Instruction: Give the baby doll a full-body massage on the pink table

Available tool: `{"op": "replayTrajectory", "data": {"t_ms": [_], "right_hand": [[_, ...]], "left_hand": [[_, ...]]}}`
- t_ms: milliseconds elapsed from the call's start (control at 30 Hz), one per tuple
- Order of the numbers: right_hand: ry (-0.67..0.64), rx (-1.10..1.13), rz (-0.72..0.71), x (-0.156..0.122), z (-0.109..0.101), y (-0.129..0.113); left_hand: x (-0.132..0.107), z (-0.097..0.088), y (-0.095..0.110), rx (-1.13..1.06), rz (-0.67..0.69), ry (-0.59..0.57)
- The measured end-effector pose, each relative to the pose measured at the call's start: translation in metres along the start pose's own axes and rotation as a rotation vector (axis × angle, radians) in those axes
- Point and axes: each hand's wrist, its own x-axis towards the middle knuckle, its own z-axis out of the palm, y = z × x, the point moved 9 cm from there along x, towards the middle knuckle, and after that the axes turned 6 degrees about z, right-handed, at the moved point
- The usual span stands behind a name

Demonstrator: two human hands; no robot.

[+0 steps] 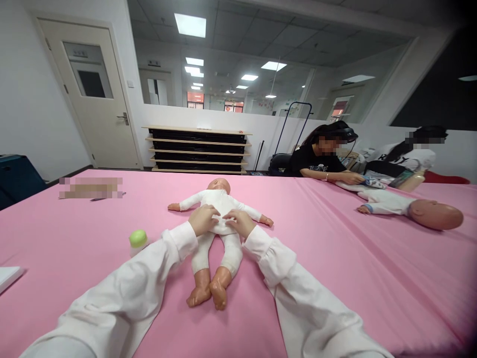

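A baby doll (225,203) in a white top and white leggings lies on its back, head away from me, arms spread out to the sides. My left hand (203,220) rests on the left side of its belly, fingers bent and closed on the white clothing. On the other side of the belly, my right hand (242,223) also has curled fingers gripping the cloth. Both hands' fingertips point inward, with a small gap between them. The doll's bare feet (218,289) point toward me. My loose white sleeves cover both forearms.
A pink cloth (305,219) covers the table. To the left stand a green-capped jar (138,239) and the corner of a white object (10,277). Another baby doll (398,205) lies at right, near a co-worker (324,154) in black and a second person (406,151).
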Motion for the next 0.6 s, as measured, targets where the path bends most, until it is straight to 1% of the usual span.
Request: {"op": "replayTrajectory", "data": {"t_ms": [67, 133, 200, 300, 433, 533, 600], "right_hand": [[0.0, -0.035, 0.051, 0.009, 0.001, 0.004], [-0.014, -0.066, 0.099, 0.016, 0.006, 0.01], [0.004, -0.065, 0.111, 0.021, 0.008, 0.013], [0.047, -0.039, 0.133, 0.03, 0.007, 0.02], [0.052, 0.018, 0.181, 0.044, 0.01, 0.035], [0.136, 0.044, 0.181, 0.054, 0.005, 0.045], [0.181, 0.063, 0.199, 0.057, 0.006, 0.053]], "left_hand": [[0.007, 0.004, -0.004, 0.04, 0.005, -0.021], [0.014, 0.012, -0.009, 0.074, -0.015, -0.079], [0.02, 0.014, -0.014, 0.097, -0.041, -0.093], [0.03, 0.01, -0.019, 0.126, -0.058, -0.062], [0.043, 0.01, -0.025, 0.12, -0.086, -0.052], [0.052, 0.007, -0.029, 0.116, -0.085, 0.024], [0.055, 0.01, -0.033, 0.105, -0.093, 0.058]]}}
